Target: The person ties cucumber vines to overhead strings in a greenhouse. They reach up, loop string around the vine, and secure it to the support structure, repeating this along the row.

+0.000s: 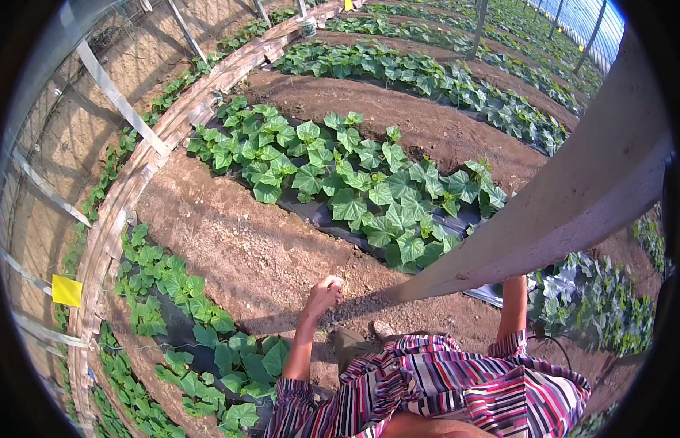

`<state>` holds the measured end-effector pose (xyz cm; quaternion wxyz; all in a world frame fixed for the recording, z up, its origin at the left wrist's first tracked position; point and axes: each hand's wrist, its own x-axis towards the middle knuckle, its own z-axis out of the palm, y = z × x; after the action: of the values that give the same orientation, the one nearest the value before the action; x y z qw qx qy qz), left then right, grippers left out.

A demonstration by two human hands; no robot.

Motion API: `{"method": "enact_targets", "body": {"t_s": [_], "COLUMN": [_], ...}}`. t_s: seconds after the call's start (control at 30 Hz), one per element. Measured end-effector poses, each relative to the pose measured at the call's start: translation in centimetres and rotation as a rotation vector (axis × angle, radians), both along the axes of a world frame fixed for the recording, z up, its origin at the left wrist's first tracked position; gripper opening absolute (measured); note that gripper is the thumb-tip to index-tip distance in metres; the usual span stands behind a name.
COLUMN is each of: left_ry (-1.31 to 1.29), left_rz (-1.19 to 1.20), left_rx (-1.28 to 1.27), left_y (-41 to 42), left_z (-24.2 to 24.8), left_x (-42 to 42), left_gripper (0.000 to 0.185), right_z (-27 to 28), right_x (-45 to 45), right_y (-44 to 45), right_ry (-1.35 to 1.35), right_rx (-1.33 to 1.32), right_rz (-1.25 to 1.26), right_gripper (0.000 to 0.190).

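My left hand (324, 294) is held over the bare soil path (252, 254) between two planted rows, its fingers curled inward. Whether something small is pinched in it cannot be made out. On my right, the forearm (513, 309) reaches up behind a thick pale post (515, 235), which hides my right hand. A row of young cucumber plants (345, 180) grows through black plastic mulch (307, 212) just beyond the path. Nearer on the left is another row of cucumber plants (178, 287).
The slanting post crosses the right side, close to my body. A curved brick-like edging (134, 169) borders the rows at left, with metal struts (118, 101) rising beside it. A yellow card (66, 290) hangs there. More planted rows (422, 71) stretch away at the top.
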<state>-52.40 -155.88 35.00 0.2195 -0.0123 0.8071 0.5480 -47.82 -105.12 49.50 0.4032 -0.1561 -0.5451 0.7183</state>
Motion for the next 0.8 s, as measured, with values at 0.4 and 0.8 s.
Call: {"method": "enact_targets", "body": {"t_s": [0.4, 0.8], "left_ry": [-0.028, 1.033], "left_rz": [-0.505, -0.400], "left_rx": [-0.037, 0.065], "left_y": [-9.2, 2.4], "left_z": [7.7, 39.5], "left_x": [-19.7, -40.6], "left_gripper": [0.038, 0.028], "right_z": [-1.5, 14.5], "right_x": [-0.2, -3.9], "right_y": [-4.5, -23.1], "right_ry": [0.353, 0.136], "right_rx": [-0.057, 1.009], "right_rz": [0.032, -0.993], "right_gripper": [0.051, 0.012]}}
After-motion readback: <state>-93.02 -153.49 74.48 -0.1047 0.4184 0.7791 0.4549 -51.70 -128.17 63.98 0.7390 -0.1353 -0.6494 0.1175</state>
